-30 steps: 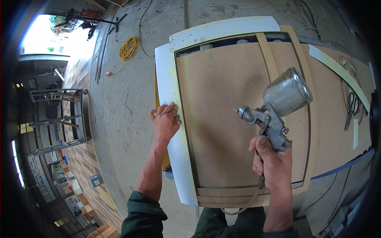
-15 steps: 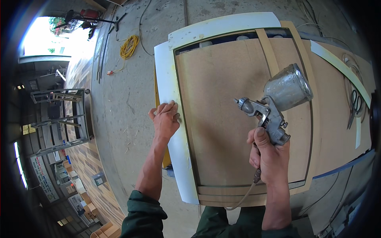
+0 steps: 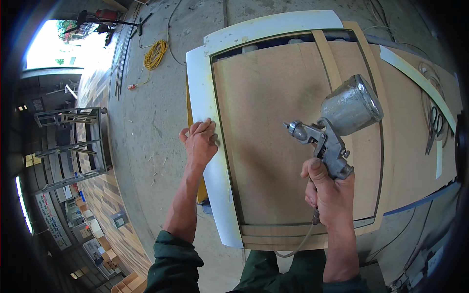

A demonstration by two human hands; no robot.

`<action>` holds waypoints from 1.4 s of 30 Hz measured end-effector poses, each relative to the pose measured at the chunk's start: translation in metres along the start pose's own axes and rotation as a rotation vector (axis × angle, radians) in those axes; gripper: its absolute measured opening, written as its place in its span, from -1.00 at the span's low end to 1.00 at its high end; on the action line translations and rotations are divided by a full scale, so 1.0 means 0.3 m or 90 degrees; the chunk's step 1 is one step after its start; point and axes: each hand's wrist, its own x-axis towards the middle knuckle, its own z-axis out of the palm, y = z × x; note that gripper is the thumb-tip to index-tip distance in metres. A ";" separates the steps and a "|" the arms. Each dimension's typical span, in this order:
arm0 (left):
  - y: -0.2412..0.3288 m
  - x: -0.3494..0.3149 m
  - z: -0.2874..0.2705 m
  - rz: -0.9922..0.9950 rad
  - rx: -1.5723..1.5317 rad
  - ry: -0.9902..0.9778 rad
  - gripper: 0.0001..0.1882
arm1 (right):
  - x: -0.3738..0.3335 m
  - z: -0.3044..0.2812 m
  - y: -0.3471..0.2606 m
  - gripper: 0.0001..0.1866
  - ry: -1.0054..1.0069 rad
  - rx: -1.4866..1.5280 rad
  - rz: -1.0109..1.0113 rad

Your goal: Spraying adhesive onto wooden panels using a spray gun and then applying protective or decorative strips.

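My right hand (image 3: pixel 332 198) grips the handle of a metal spray gun (image 3: pixel 330 146) with a grey cup. Its nozzle points left over the brown board, and a hose (image 3: pixel 305 241) hangs from the handle's lower end. My left hand (image 3: pixel 200 146) rests with curled fingers on the long white strip (image 3: pixel 215 180) along the left side of the wooden frame. Whatever may be under those fingers is hidden. A second white strip (image 3: pixel 273 25) lies across the frame's far side. Yellowish stains run along the inner edges of both strips. Inside the frame is a brown board (image 3: pixel 273 122).
On the board to the right lie scissors (image 3: pixel 434 128), a coiled cord and a curved pale strip (image 3: pixel 415 73). A yellow cable (image 3: pixel 155 54) is coiled on the concrete floor. A metal rack (image 3: pixel 73 141) stands at the left.
The whole scene has shifted slightly left and up in the picture. Both hands keep nearly the same places over the frame, and the spray gun is still in my right hand.
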 end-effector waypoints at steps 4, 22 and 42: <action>-0.004 -0.003 0.007 0.002 0.020 0.000 -0.58 | -0.092 -0.041 0.005 -0.51 -0.005 -0.037 0.022; -0.024 -0.001 0.018 0.025 0.054 0.006 -0.60 | -0.134 -0.069 0.068 -0.57 -0.003 -0.062 0.017; -0.014 -0.013 0.024 0.017 0.048 0.020 -0.57 | -0.225 -0.116 0.107 -0.53 -0.036 -0.013 0.032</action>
